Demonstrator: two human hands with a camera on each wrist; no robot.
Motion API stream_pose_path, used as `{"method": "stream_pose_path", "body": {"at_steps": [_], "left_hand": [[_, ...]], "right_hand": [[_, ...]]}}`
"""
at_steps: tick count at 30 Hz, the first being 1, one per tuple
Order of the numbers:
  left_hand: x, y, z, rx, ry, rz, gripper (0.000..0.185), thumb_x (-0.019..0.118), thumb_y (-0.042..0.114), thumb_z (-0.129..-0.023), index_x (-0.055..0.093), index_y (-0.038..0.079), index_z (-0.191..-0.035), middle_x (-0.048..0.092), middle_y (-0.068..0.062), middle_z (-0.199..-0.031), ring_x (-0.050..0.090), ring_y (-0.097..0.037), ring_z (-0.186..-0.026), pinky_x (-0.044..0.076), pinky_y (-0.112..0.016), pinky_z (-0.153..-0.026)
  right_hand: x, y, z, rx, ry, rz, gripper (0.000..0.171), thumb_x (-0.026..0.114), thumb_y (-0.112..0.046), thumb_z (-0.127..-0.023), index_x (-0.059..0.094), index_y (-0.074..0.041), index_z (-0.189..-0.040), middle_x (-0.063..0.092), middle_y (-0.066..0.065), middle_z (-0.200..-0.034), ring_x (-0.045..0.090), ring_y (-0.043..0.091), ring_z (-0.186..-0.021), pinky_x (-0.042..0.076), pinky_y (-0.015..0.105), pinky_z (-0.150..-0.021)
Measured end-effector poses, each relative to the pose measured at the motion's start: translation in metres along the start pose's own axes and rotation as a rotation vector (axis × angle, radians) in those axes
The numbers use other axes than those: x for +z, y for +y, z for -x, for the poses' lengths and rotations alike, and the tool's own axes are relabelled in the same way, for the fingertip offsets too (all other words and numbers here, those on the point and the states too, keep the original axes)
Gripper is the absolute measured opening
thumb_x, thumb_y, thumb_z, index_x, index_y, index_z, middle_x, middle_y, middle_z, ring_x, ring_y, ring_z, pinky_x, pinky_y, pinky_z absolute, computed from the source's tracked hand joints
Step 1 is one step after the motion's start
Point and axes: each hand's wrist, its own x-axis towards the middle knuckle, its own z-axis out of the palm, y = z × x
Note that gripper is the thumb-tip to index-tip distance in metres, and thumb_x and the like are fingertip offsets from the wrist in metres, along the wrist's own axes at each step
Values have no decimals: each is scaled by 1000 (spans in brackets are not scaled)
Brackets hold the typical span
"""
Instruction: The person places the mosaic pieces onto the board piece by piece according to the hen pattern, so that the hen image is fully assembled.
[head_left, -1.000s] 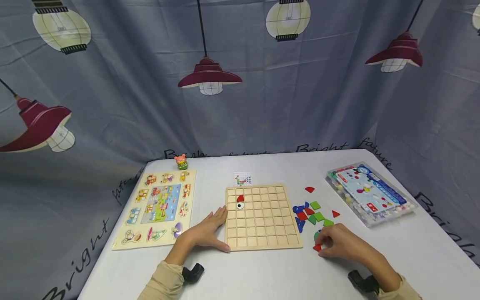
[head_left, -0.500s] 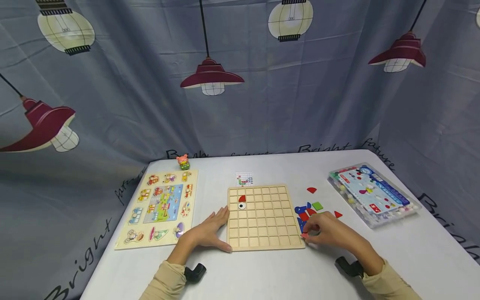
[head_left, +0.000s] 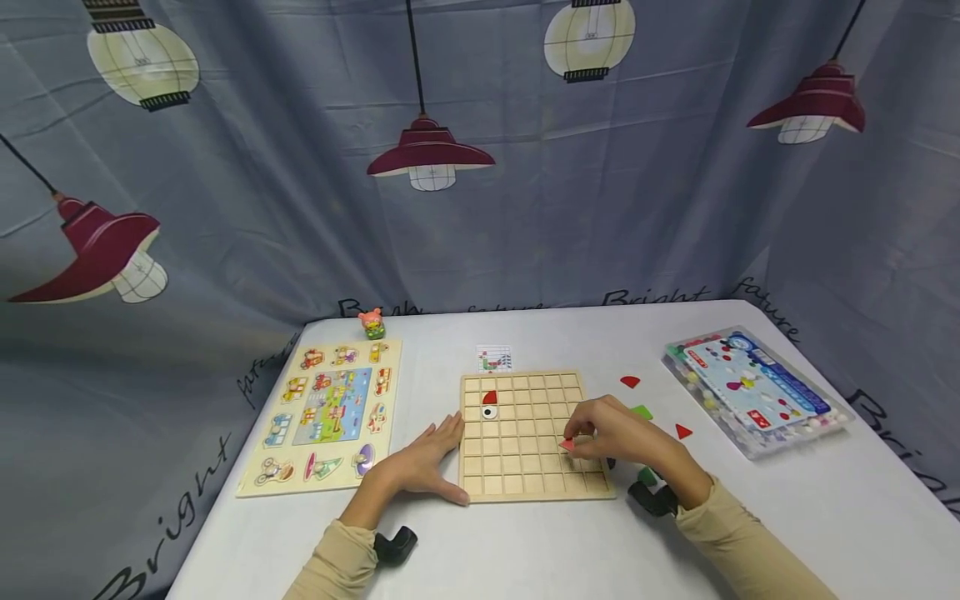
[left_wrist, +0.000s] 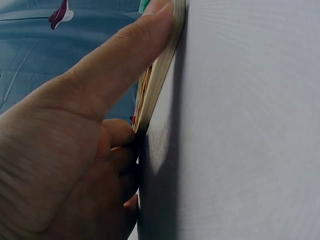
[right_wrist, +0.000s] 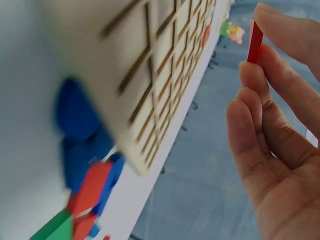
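A wooden grid board [head_left: 525, 467] lies mid-table, with a red piece [head_left: 490, 397] and a white eye piece [head_left: 489, 412] in its upper left cells. My right hand [head_left: 581, 439] hovers over the board's right half and pinches a thin red tile [head_left: 567, 445], seen edge-on as the red tile [right_wrist: 254, 42] in the right wrist view. My left hand [head_left: 438, 458] lies flat on the table with its fingers against the board's left edge [left_wrist: 160, 75]. The board [right_wrist: 150, 75] fills the upper left of the right wrist view.
Loose red, green and blue tiles [head_left: 636, 412] lie right of the board, blurred tiles [right_wrist: 85, 150] in the right wrist view. A picture puzzle board [head_left: 326, 412] lies left, a clear plastic box [head_left: 753, 392] right, a small pattern card [head_left: 493, 359] and a toy figure [head_left: 372, 323] behind.
My right hand has left the pile of loose tiles and moved left and up over the grid board, carrying a red tile. The left hand has stayed against the board's edge.
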Motion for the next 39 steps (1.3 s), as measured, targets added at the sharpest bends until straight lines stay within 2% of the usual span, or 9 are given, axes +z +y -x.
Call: {"method": "stream_pose_path", "body": {"at_steps": [7,17,22,28,35,38,39], "left_hand": [[1,0,0,-9,-13,-13,123,82,56,-68,15,-1,-154,8,-14,-165,5,-27,-154,9,-46,-126],[-2,2,-5,-5,-11,-29,122,81,56,-69,15,-1,-154,8,-14,-164,5,-26,-154,9,-45,-126],[0,2,0,-9,-8,-30,123,81,56,-69,15,-2,-154,9,-16,-164,6,-27,-154,10,-47,-126],[1,1,3,-16,-11,-17,123,82,54,-69,15,-4,-154,9,-18,-164,6,-29,-153,10,-48,-126],[1,-1,0,-1,-12,-25,122,80,57,-70,14,-2,-154,8,-17,-164,5,-28,-153,9,-47,-126],[1,-1,-2,-1,-17,-27,123,80,57,-69,14,-2,-154,8,-16,-164,5,-28,-154,9,-47,-126],[1,0,-2,-1,-17,-27,123,80,58,-69,13,-2,-154,8,-16,-164,5,-27,-153,9,-47,-126]], "right_hand": [[3,-17,-27,-90,-12,28,7,80,-17,-78,76,-16,-84,68,-7,-78,54,8,-70,44,17,-60],[8,-31,-72,-70,-48,25,7,81,-18,-77,76,-17,-83,68,-10,-76,49,5,-67,42,17,-59],[18,-34,-93,-86,-73,5,8,81,-16,-78,77,-15,-85,71,-6,-80,52,7,-68,44,17,-59],[32,-33,-115,-115,-124,-7,11,81,-19,-79,77,-14,-88,72,-6,-83,54,2,-65,48,17,-58],[42,-33,-134,-118,-138,29,9,81,-18,-79,77,-13,-85,69,-7,-78,54,3,-65,48,17,-59],[44,-33,-140,-129,-139,40,9,81,-17,-79,77,-12,-85,69,-7,-78,54,2,-65,49,18,-61],[44,-33,-142,-128,-137,47,10,82,-17,-78,77,-12,-86,70,-6,-78,54,2,-64,51,20,-68]]}}
